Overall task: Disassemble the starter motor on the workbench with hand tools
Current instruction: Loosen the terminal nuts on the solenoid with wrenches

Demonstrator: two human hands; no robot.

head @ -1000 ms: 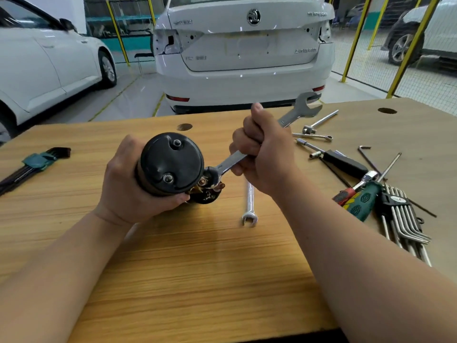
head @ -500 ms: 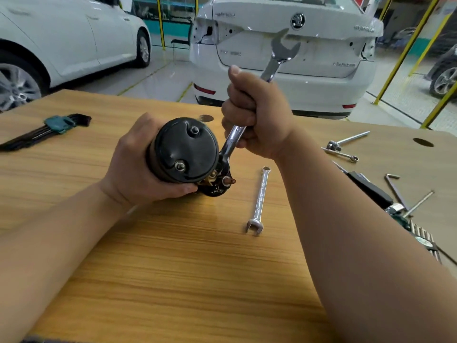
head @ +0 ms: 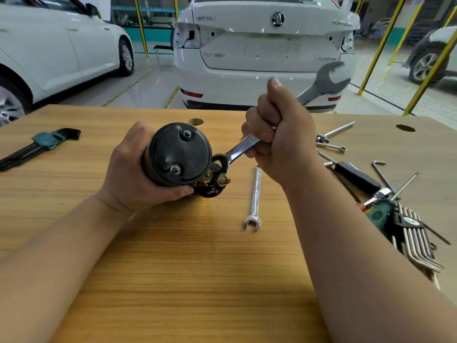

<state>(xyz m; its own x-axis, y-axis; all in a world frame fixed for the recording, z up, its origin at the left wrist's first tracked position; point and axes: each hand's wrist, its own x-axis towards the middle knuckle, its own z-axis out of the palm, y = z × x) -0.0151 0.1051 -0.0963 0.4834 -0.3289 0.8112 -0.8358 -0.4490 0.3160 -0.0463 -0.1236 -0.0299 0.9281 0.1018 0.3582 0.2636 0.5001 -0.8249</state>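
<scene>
While the left hand (head: 138, 169) grips the motor (head: 179, 154) on the bench (head: 173, 268), the right hand (head: 279, 137), just beside, fists a wrench (head: 243, 148) seated at its terminals.

Right hand (head: 279, 142) swings wrench (head: 243, 147) clockwise about its lower end at the starter motor (head: 180, 154). Shaft goes from low right to near upright half a second ago, now leans right again.

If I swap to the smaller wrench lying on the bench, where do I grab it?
Grip the smaller wrench mid-shank, from above, pinching across its narrow width: it lies flat on the workbench, open end toward you, bare wood either side.
</scene>
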